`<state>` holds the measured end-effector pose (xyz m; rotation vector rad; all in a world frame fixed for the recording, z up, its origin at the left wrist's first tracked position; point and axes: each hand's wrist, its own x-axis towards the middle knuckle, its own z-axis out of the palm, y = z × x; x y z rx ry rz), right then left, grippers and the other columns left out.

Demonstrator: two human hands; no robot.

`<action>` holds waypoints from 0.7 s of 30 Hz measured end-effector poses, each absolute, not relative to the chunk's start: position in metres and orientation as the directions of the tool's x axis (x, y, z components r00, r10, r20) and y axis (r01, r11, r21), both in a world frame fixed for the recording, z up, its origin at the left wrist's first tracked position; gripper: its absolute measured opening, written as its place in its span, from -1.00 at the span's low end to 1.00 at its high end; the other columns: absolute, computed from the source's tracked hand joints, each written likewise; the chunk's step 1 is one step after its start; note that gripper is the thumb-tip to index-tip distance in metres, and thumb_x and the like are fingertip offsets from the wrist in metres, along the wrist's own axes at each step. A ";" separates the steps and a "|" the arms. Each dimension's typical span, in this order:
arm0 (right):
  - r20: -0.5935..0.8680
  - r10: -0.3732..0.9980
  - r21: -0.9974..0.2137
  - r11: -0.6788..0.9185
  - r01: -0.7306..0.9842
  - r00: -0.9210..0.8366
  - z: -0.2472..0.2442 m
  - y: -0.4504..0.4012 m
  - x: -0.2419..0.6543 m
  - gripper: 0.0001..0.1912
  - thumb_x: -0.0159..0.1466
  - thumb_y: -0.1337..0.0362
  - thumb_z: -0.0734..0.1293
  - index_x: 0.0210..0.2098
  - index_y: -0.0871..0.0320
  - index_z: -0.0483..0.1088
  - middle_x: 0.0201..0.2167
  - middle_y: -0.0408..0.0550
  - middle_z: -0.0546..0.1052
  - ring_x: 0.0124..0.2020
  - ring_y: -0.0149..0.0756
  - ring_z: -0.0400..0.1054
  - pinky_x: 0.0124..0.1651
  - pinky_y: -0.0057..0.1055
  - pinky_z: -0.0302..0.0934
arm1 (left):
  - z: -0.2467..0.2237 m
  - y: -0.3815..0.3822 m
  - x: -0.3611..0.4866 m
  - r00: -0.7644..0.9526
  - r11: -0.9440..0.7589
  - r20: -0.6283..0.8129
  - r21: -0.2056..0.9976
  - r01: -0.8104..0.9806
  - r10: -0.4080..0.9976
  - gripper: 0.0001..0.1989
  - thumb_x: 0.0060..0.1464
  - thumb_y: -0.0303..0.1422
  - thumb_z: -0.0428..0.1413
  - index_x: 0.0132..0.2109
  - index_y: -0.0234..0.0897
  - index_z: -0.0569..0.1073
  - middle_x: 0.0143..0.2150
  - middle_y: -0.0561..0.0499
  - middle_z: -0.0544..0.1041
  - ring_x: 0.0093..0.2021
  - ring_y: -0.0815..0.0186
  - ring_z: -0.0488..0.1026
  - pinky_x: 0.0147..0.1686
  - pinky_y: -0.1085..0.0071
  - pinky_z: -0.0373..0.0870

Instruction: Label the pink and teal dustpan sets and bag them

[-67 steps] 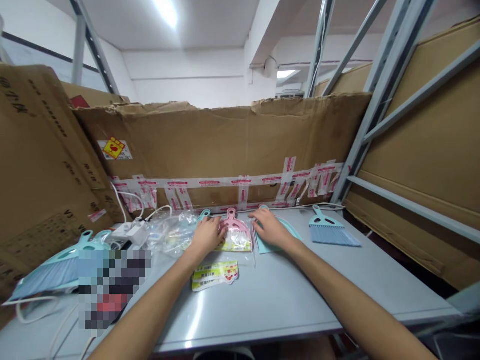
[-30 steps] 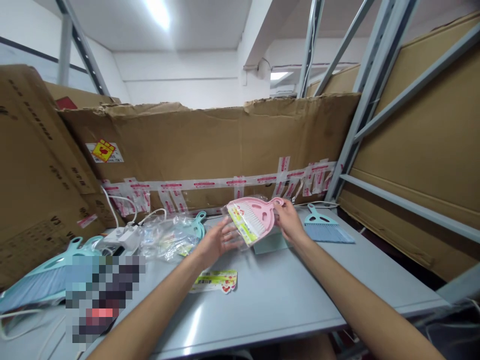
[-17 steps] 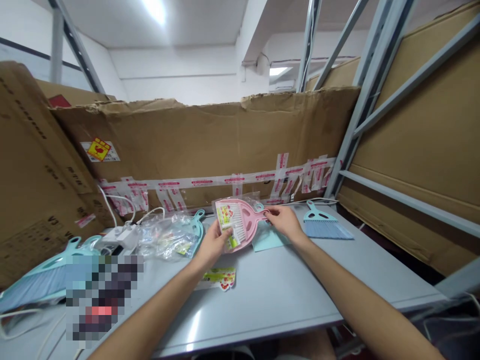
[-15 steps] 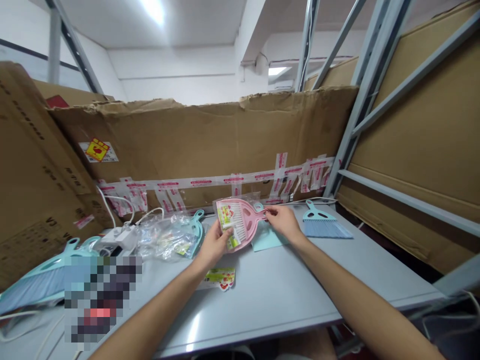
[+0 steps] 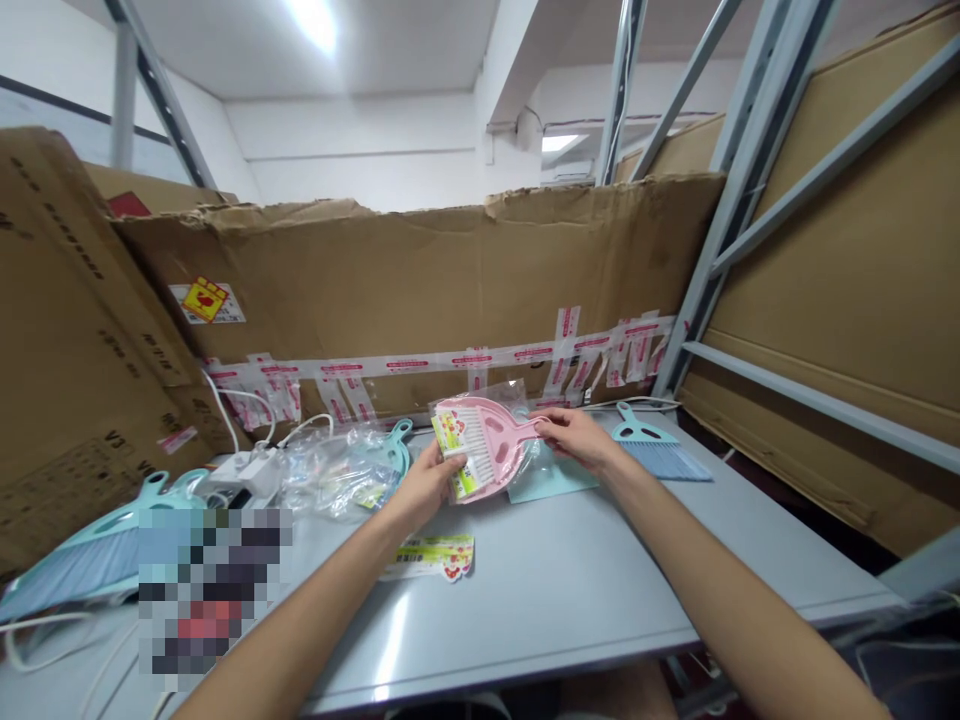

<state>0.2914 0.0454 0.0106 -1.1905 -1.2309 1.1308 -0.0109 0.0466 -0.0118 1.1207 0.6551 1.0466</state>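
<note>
On the grey bench (image 5: 525, 620) lies a printed label card (image 5: 431, 556). Just beyond it, the hands are apart on one object: the left hand (image 5: 424, 488) clasps the pan of a pink dustpan-and-brush set (image 5: 487, 450) (white bristles, label tucked in), and the right hand (image 5: 574, 440) pinches its handle. Farther back sit a teal dustpan (image 5: 547, 482), crumpled plastic bags (image 5: 330, 478) and a blue-bristled hand broom (image 5: 660, 458).

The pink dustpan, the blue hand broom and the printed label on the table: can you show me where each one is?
pink dustpan (image 5: 493, 438): head view, on its flat pink pan.
blue hand broom (image 5: 661, 465): head view, on its blue bristles.
printed label (image 5: 431, 556): head view, on its green and yellow middle.
</note>
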 end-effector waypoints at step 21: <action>0.116 0.993 -0.960 0.106 -0.260 -0.025 0.025 0.032 0.282 -0.58 0.08 0.14 0.63 -0.10 0.11 0.59 -0.17 0.02 0.65 -0.33 -0.29 0.49 -0.49 -0.47 0.20 | -0.002 0.050 -0.017 0.368 0.104 0.060 0.907 -0.408 0.928 -0.46 0.01 -0.37 0.50 0.13 -0.28 0.57 0.17 -0.24 0.72 0.25 -0.14 0.64 0.29 -0.06 0.58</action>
